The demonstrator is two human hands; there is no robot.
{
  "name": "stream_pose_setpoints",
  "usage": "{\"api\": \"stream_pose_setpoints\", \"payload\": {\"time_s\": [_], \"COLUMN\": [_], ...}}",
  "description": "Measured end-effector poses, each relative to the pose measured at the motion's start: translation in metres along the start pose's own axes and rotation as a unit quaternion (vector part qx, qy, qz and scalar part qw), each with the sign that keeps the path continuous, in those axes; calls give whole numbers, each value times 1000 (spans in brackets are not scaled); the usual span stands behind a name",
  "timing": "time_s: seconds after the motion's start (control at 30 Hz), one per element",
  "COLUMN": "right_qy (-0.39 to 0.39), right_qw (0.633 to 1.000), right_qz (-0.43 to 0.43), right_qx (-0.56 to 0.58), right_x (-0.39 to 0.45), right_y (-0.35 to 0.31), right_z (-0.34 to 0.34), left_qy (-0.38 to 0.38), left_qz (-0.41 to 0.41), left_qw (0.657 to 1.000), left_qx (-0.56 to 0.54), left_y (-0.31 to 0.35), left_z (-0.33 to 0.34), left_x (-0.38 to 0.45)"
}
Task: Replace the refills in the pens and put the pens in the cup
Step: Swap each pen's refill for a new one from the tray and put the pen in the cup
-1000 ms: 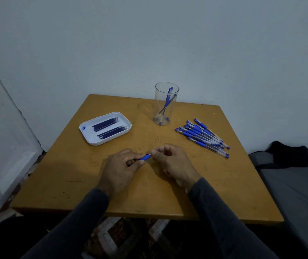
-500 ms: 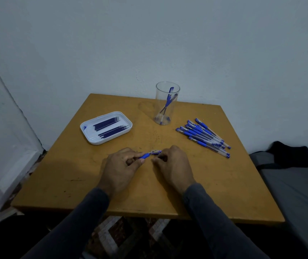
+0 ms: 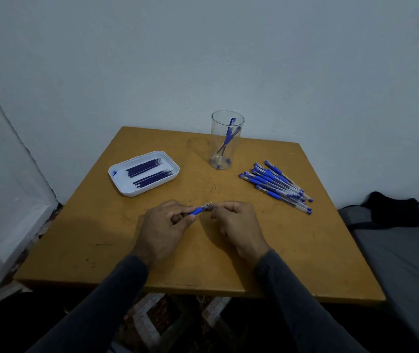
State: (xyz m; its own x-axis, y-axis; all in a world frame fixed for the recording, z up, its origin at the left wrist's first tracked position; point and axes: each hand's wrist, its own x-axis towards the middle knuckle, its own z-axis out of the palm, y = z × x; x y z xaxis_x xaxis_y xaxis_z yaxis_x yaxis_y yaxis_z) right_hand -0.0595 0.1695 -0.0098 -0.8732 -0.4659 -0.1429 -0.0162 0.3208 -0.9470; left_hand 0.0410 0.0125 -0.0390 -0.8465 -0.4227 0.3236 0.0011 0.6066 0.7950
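Two hands at one pen, nearer than the cup (image 3: 225, 141).
The pen (image 3: 198, 210) is pinched by the left hand (image 3: 164, 229); its tip is pinched by the curled right hand (image 3: 236, 225).

The table (image 3: 292, 240) is a yellow-ochre brown, plain but for dark scuffs. The tray (image 3: 120, 185) is white and holds dark navy refills (image 3: 150, 171). The cup (image 3: 226, 141) is clear, with blue-capped pens inside. The pens (image 3: 277, 186) in the heap have clear barrels with bright blue grips and caps. Both sleeves (image 3: 106, 301) are dark grey. The wall (image 3: 203, 59) is pale grey-blue.
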Motion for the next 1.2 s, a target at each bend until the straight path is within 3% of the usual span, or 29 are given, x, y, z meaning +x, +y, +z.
{"api": "stream_pose_setpoints", "payload": {"time_s": [0.13, 0.3, 0.37, 0.5, 0.6, 0.77, 1.0, 1.2], "right_qy": [-29, 0, 43, 204, 263, 229, 202, 199], "right_qw": [995, 987, 975, 943, 957, 958, 937, 933], "right_qz": [34, 56, 55, 22, 17, 12, 51, 40], "right_qx": [90, 147, 210, 260, 121, -170, -281, -296], "right_x": [-4, -2, 3, 17, 23, 18, 18, 16], "right_y": [-6, -11, -15, -19, -8, 15, 24, 29], "right_z": [3, 2, -3, -23, -39, -53, -52, -53], "left_qy": [2, 2, 7, 12, 20, 31, 39, 45], "left_qz": [4, -5, -4, -13, -17, -22, -30, -23], "left_qw": [1000, 1000, 1000, 1000, 1000, 999, 999, 999], "left_qx": [-3, 3, 1, 1, 0, 13, 14, 11], "left_y": [0, 1, 1, 1, 2, 6, 9, 7], "left_z": [-1, 0, 0, 1, 2, 4, 8, 9], "left_x": [-1, -1, -1, 0, 0, 2, 6, 4]}}
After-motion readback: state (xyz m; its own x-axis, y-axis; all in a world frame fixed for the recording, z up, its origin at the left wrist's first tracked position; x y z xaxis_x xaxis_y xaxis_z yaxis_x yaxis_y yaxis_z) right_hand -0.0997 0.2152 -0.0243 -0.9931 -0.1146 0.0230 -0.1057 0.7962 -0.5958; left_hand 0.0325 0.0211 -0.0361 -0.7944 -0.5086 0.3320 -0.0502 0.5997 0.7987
